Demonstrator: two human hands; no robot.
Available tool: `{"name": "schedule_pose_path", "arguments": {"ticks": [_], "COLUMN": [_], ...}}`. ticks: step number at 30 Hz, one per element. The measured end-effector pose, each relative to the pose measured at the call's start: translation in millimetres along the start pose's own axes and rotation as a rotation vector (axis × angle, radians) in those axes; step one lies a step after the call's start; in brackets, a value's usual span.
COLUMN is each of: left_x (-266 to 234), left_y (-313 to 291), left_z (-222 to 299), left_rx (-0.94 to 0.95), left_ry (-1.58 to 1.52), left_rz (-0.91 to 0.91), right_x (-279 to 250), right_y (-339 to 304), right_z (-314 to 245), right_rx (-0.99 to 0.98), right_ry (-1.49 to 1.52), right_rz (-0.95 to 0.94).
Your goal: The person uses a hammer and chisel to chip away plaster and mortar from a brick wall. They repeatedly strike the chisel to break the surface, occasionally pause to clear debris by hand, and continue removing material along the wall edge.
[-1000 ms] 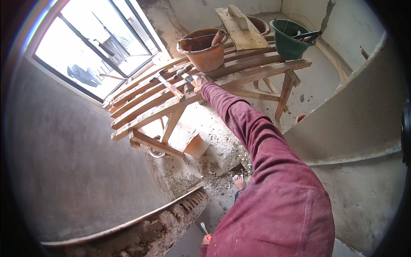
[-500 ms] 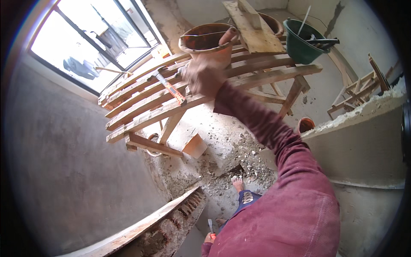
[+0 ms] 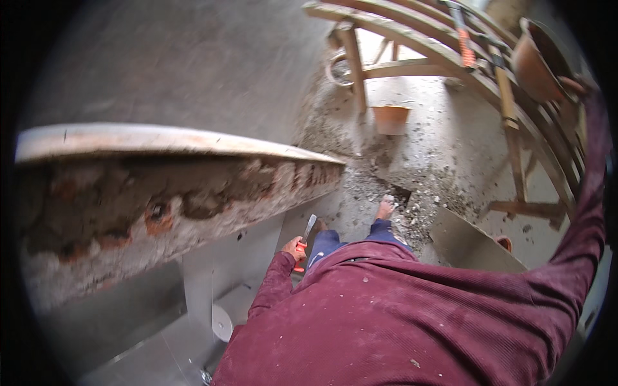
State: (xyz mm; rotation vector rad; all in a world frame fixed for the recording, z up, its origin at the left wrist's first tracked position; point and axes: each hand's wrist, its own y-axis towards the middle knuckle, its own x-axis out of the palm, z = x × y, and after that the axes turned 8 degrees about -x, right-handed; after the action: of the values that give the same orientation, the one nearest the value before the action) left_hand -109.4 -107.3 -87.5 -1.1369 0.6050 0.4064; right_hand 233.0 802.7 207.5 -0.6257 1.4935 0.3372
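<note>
My left hand, low and left of my body, is closed around the orange handle of a chisel-like tool. Its flat metal blade points up and away from me. Far to the right, my right arm reaches out toward a terracotta-coloured bucket on the slatted wooden bench. My right hand is dim and blurred beside the bucket, so its fingers cannot be made out. A hammer with an orange handle lies on the slats. Next to it is a hammer with a wooden handle.
A rough, broken masonry ledge with a pale top edge juts in from the left. Rubble lies around my bare feet. An orange tub stands near the bench. A grey panel edge rises at my right.
The view has swung down and left, so the bench now sits at upper right. My right hand has moved off the hammers toward the bucket. My left hand still grips its tool.
</note>
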Motion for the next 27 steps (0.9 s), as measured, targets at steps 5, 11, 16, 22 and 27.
{"name": "schedule_pose_path", "arguments": {"ticks": [5, 11, 16, 22, 27], "left_x": [2, 37, 6, -67, -189], "left_y": [-21, -48, -58, -78, -126], "left_z": [-30, -93, -87, -61, 26], "left_rx": [-0.228, -0.338, -0.354, -0.152, 0.244], "left_ry": [-0.305, -0.64, -1.085, -1.069, -0.969], "left_rz": [-0.056, 0.276, 0.614, 1.14, 1.436], "right_x": [-26, -114, -151, -100, 35], "right_y": [-5, -16, -64, -184, -284], "right_z": [5, -30, -85, -199, -335], "right_rx": [0.024, -0.051, -0.117, -0.24, -0.165], "right_ry": [0.087, 0.517, 0.672, 0.809, 1.48], "right_rz": [0.002, -0.022, -0.006, 0.43, 0.497]}}
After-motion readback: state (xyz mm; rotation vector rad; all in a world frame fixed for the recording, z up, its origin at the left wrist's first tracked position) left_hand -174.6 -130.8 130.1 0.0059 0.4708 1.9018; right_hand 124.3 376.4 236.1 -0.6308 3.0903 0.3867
